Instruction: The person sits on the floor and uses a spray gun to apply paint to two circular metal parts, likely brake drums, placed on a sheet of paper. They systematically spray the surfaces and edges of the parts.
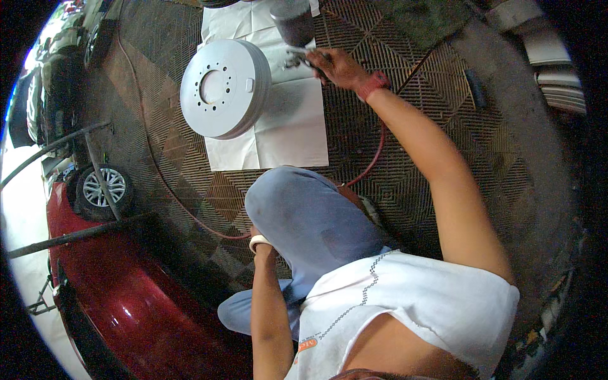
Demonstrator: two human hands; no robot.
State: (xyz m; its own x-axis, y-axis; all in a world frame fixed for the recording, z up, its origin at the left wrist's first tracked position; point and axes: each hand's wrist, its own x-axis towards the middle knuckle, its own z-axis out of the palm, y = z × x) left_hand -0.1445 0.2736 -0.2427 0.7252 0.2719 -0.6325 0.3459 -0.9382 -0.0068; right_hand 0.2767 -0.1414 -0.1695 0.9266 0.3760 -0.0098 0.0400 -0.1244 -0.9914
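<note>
My right hand point(342, 68) is closed around a spray gun point(296, 59), which has a dark grey cup point(292, 25) on top. The gun is held just right of a silver-grey brake drum point(229, 87), apart from it. The drum has a round centre hole with several small holes around it, and stands tilted on white paper point(294, 142). Beside my knee, my left hand point(255, 233) is mostly hidden. A red hose point(215, 232) reaches that hand, but whether the fingers grip it is hidden. Another stretch of hose point(375, 161) rises toward my right forearm.
Brown ribbed floor tiles point(405, 209) surround the paper. A dark red car point(133, 291) and a wheel point(104, 185) with a silver rim are at the left, behind dark metal bars point(76, 237). Pale stacked panels point(557, 79) stand at the far right.
</note>
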